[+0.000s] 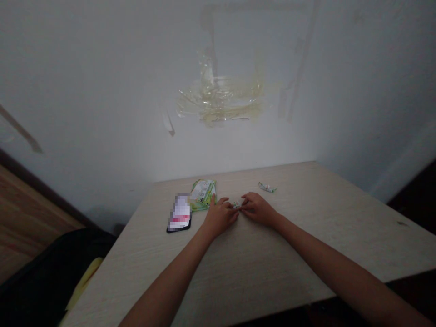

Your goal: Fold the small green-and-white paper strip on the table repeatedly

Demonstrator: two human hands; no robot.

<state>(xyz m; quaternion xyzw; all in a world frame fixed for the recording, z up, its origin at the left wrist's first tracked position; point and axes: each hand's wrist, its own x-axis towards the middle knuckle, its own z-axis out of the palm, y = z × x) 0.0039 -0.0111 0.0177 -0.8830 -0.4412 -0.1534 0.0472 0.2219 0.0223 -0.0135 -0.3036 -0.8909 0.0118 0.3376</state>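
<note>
Between the fingertips of both hands is a small wrapped candy [236,205] in a white and green wrapper, mostly covered by the fingers. My left hand [221,217] pinches its left end, close to the green packet. From the other side, my right hand [257,210] has its fingers closed on the right end. Another wrapped candy [268,187], with twisted ends, lies on the table beyond my right hand. A flat green and white packet [203,193] rests just behind my left hand.
Left of the packet lies a phone [179,212] with a lit, blurred screen. The pale wooden table [218,281] backs onto a white wall [119,91] with clear tape [221,100] on it. Dark and yellow cloth [83,281] is at the lower left.
</note>
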